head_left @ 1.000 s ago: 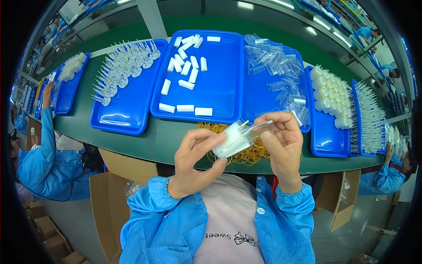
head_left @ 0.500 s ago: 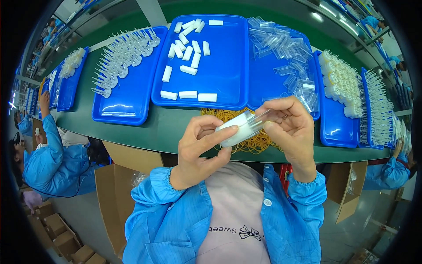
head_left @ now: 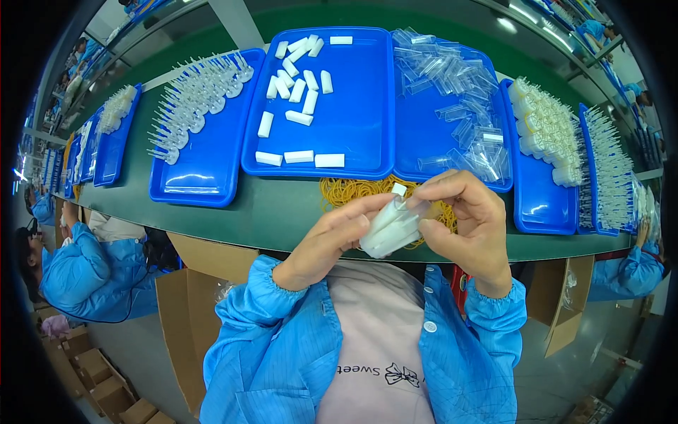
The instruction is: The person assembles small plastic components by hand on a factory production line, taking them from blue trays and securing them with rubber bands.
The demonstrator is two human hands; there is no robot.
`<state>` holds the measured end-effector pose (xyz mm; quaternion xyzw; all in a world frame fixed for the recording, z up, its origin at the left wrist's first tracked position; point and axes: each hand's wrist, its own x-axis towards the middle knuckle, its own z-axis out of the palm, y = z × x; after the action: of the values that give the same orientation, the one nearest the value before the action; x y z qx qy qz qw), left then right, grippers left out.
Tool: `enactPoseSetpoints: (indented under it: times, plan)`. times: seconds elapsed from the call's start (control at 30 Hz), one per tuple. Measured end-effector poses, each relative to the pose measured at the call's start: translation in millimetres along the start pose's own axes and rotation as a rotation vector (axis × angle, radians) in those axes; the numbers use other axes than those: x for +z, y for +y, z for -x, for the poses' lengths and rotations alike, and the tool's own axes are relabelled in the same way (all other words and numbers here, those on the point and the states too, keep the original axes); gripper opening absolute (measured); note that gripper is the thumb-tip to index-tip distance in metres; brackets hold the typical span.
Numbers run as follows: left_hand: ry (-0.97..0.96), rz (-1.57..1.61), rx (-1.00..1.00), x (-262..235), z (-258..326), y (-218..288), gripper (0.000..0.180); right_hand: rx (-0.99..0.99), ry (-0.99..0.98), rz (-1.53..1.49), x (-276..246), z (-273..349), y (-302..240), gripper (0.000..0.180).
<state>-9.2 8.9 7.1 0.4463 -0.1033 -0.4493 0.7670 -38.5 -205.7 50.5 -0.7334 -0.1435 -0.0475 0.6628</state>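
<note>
I hold a small bundle of white blocks [head_left: 390,227] in front of my chest, just on the near side of the green table [head_left: 268,212], which serves as my landmark. My left hand [head_left: 332,240] supports the bundle from its left end, thumb above and fingers curled under, closed on it so the pieces stay stacked together. My right hand [head_left: 473,219] wraps the right end, fingers narrow and pinched around the top; a clear plastic piece seems to sit there, but I cannot tell for certain.

On the table directly behind my hands lies a heap of yellow rubber bands [head_left: 353,189], placed at the near edge within easy reach. Beyond it, on the table's middle, a blue tray [head_left: 360,113] carries loose white blocks, three of them laid out in a row along its near side. To its right, a second blue tray holds clear plastic sleeves [head_left: 452,92]. To its left, another tray holds white pointed pieces [head_left: 198,92] in ranks.

A person in a blue coat [head_left: 85,275] works at the table's left end.
</note>
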Motion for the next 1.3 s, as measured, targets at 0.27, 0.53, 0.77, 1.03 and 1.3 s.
enactPoseSetpoints:
  times: [0.27, 0.53, 0.77, 1.03, 1.3]
  plan:
    - [-0.091, 0.181, -0.003, 7.6, 1.4, 0.8, 0.078, -0.246, 0.037, 0.253, -1.4, -6.1, -16.2, 0.060]
    - [-0.083, 0.141, -0.029, 8.4, 4.0, 0.1, 0.072, -0.229, -0.284, 0.608, 7.8, 0.7, -22.9, 0.109]
    - [-0.070, 0.142, -0.038, 7.0, 5.4, -1.6, 0.070, -0.197, -0.231, 0.776, 18.0, 2.2, -17.2, 0.104]
    - [-0.085, 0.112, -0.003, 7.7, 5.4, -5.5, 0.074, -0.278, -0.217, 0.639, 20.1, 2.7, -11.5, 0.081]
    - [-0.128, 0.259, 0.054, 10.8, -3.1, -7.9, 0.085, -0.288, -0.134, 0.700, 20.2, 4.0, -9.5, 0.066]
